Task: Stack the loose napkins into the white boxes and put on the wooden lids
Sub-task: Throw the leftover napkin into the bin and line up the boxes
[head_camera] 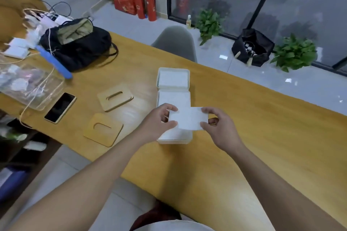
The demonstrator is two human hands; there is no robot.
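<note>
Both hands meet over the near white box (175, 139), and I read them from left to right. My left hand (159, 121) pinches the left edge of a napkin (187, 121), thumb and fingers curled round it; my right hand (216, 125) pinches the right edge in the same way. Between them the napkin is held flat, its long axis running left to right, just above the near box and hanging a little past that box's right side. I judge that the coming move is straight down and slightly left, so that the napkin lands inside the walls. Neither hand is nearer; they share it. Beyond, touching the near box, stands the far white box (173, 70), open, with napkins inside. Two wooden lids (105, 129) lie to the left on the table (262, 118), well apart from my hands, not yet fitted.
</note>
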